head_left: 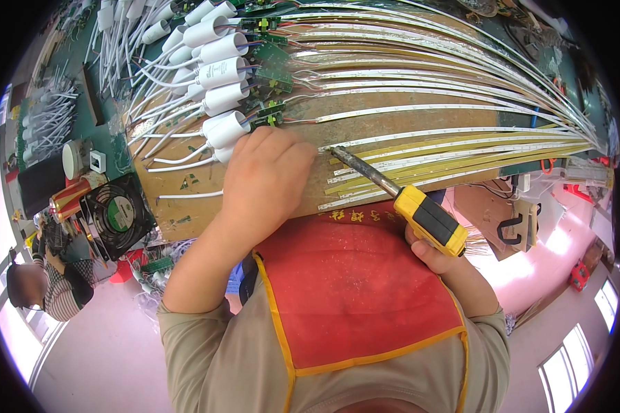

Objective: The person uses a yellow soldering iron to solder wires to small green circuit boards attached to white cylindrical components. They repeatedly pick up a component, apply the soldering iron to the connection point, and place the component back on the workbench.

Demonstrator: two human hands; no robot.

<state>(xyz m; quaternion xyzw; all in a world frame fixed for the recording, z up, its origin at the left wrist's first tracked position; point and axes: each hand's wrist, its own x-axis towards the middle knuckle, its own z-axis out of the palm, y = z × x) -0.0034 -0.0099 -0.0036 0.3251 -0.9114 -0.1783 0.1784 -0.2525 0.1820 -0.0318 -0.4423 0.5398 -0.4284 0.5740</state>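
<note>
My right hand [428,252] grips the yellow and black handle of a soldering iron [430,219]. The iron's tip lies at the left end of a thin white LED strip [420,138]. My left hand [269,175] is closed at the row of white lamp caps, its fingertips turned down and hidden, so what they pinch cannot be seen. Just beyond it sit a white lamp cap [225,129] and a small green circuit board [267,117]. Farther back, more caps have boards joined by thin wires to LED strips that fan out to the right.
A brown board [420,113] lies under the strips. At the left stand a black fan [117,215] and a bundle of white-cabled parts [50,117]. More white caps [156,32] are heaped at the back left. Another person [52,286] is at the far left.
</note>
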